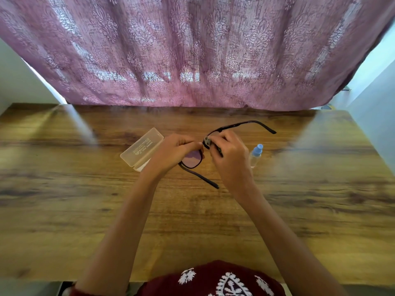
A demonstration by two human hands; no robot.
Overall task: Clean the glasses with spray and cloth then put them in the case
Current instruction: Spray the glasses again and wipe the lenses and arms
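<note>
Pinching the glasses [193, 160] at the frame with my left hand [173, 151], I hold them above the table [299, 189] while my right hand [229, 155] closes the cloth [207, 142] over the other lens. Best rub lightly, bracing the frame. Beside my left hand, the case [142, 148] lies shut, contents unseen; the spray bottle [255, 155] looks nearly clear.
</note>
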